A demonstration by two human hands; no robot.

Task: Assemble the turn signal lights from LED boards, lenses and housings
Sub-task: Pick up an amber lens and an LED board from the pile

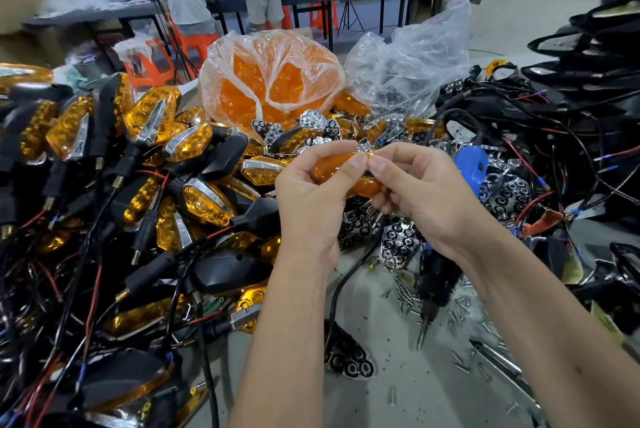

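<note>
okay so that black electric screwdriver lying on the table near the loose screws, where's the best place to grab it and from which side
Probably its thick black body, the black electric screwdriver, from above and the right. It lies flat, bit pointing toward the camera, among small silver screws; its blue top sits behind the right hand, and the cord trails left.

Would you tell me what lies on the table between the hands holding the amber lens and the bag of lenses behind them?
The head view shows loose chrome reflectors piled there, between the lens and the bag.
</note>
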